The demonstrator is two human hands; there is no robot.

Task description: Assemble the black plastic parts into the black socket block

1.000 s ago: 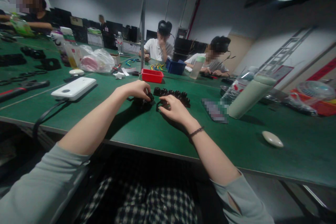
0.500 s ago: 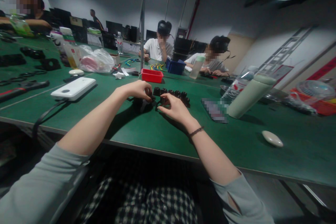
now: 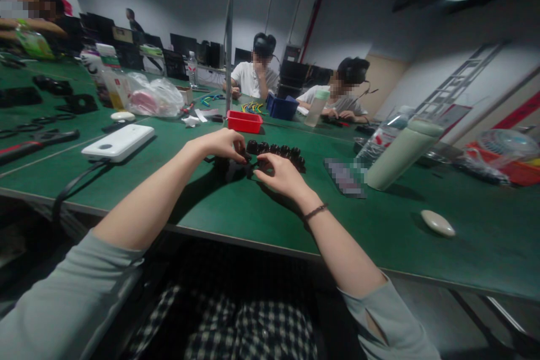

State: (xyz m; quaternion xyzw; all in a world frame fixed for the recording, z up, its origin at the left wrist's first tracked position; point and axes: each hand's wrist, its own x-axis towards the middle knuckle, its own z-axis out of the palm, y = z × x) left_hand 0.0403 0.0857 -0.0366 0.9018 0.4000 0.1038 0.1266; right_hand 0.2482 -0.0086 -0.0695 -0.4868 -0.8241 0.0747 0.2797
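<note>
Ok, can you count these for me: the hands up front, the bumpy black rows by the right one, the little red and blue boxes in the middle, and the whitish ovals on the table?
Hands: 2, left hand and right hand
Bumpy black row: 1
Red box: 1
Blue box: 1
Whitish ovals: 2, far oval and near oval
Total: 7

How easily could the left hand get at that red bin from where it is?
Quite easily, it seems: the red bin sits just beyond the left hand, with nothing visible standing between. Its fingers look busy with a small dark part, though.
</note>
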